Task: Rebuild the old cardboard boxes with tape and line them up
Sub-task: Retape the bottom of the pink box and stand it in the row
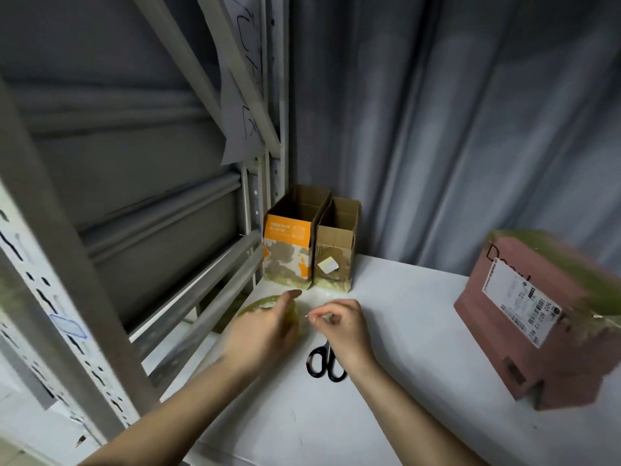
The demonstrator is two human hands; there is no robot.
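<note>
Two hands busy: left hand [265, 326] gripping tape roll [268, 306], right hand [339, 326] pinching its loose end — thin strip may fold, stick to itself.

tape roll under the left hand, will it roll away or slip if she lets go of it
The tape roll seems to lie flat on the white table, so it probably stays put rather than rolling. Its glossy side may feel slick under the left hand. The right hand seems to pinch its loose end, which would likely tug it.
</note>
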